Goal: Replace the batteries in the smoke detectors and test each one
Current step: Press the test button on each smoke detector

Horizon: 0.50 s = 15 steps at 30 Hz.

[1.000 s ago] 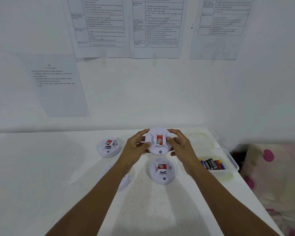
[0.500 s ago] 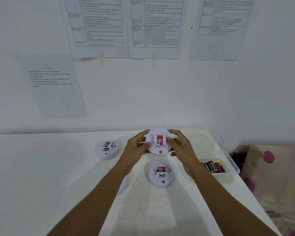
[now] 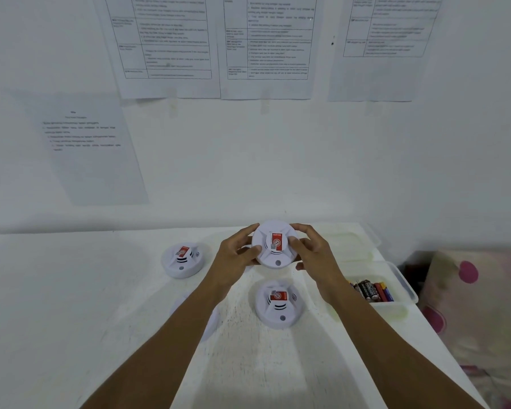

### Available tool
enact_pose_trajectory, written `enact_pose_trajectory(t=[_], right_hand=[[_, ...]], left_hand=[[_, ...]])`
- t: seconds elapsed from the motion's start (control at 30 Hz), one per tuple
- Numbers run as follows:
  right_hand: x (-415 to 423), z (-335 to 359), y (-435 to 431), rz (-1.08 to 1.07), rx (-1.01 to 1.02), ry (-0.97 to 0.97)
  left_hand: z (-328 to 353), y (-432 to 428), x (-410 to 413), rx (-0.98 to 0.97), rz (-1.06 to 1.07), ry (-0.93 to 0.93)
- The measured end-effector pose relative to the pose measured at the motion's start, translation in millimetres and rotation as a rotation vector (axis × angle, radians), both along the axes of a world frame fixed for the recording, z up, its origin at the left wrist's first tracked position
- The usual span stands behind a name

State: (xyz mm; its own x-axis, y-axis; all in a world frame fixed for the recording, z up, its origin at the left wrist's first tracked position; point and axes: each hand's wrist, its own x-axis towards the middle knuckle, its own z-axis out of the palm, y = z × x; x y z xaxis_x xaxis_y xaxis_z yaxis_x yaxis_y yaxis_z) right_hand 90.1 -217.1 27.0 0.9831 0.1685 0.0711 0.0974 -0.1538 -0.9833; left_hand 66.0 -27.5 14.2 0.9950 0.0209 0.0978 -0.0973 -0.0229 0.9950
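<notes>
A round white smoke detector with a red label is lifted above the white table. My left hand grips its left edge, thumb on its face. My right hand grips its right edge, fingers curled over the rim. A second detector lies to the left, a third detector lies below the held one. A fourth detector is mostly hidden under my left forearm. Batteries lie in a clear plastic tub at the right.
The tub's lid lies behind it near the wall. Printed sheets hang on the white wall. The table's right edge runs beside a spotted cushion.
Both hands keep holding the same detector; it has barely shifted. The view has drifted slightly.
</notes>
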Motion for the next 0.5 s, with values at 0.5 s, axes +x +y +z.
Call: enact_pose_trajectory(t=[0.5], right_hand=[[1.6, 0.7, -0.2, 0.001, 0.001, 0.01]], left_hand=[[-0.3, 0.9, 1.8, -0.005, -0.006, -0.003]])
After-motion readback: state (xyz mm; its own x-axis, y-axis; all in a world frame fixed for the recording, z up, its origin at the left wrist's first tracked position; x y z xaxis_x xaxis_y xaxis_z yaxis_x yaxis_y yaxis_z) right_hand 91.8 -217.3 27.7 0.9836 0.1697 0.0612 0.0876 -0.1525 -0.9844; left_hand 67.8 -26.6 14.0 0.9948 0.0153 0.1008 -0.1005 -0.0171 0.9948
